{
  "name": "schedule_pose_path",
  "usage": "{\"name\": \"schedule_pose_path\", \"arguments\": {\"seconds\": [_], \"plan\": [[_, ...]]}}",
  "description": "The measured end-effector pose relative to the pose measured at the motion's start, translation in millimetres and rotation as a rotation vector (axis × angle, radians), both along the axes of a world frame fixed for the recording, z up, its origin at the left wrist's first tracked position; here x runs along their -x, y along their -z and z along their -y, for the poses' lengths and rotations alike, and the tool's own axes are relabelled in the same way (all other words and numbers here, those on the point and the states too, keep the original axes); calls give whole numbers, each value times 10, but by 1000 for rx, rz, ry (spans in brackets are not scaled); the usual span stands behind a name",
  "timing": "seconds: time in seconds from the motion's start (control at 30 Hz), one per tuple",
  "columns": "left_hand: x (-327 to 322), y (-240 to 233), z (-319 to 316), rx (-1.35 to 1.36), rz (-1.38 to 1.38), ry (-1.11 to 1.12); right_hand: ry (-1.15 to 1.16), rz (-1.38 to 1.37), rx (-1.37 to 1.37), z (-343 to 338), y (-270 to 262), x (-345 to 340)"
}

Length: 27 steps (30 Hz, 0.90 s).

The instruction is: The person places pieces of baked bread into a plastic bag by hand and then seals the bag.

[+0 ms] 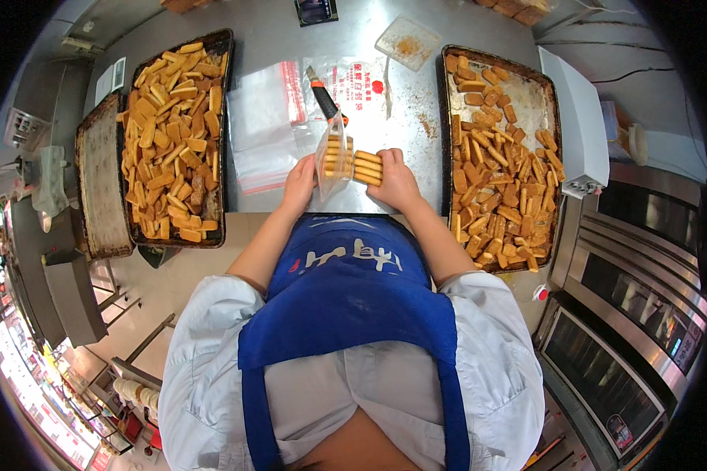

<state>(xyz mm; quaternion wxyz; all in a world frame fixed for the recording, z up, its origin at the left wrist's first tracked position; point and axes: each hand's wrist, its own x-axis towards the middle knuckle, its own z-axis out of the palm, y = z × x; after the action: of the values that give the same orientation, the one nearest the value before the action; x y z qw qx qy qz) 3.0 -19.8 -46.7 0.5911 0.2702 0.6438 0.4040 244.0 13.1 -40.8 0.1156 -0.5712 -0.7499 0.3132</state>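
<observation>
My left hand (300, 183) holds a clear plastic zip bag (331, 185) by its near side, with a stack of baked biscuit sticks (337, 156) inside. Just right of the bag's mouth, my right hand (396, 180) grips a row of several more biscuit sticks (367, 168). Behind the bag lies a utility knife (324, 99) with a black and orange handle. Flat clear zip bags (262, 126) with red edges lie to the left, and a printed plastic packet (353, 82) lies beyond the knife.
Dark-rimmed baking trays heaped with biscuit sticks flank the steel table (259, 203), one left (228, 88) and one right (446, 106). A crumb-covered clear plastic lid or tray (408, 43) lies at the back. A white box (574, 126) stands beyond the right tray; another baking tray (98, 176) is far left.
</observation>
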Motion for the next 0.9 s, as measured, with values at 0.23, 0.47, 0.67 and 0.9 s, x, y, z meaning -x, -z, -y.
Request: {"name": "schedule_pose_path", "arguments": {"seconds": [0.23,0.47,0.67,0.9], "plan": [[60,7,-31,60,-62,61,3,-100,-32,-54,8,-20],[121,-241,12,-310,-437,271,-127,152,10,-197,-129,121],[126,-1776,34,-808,-1169,928,-330,527,-9,-341,-296,285],[229,-1644,-30,-864,-1164,1091,-39,189,177,-748,-1154,-44]]}}
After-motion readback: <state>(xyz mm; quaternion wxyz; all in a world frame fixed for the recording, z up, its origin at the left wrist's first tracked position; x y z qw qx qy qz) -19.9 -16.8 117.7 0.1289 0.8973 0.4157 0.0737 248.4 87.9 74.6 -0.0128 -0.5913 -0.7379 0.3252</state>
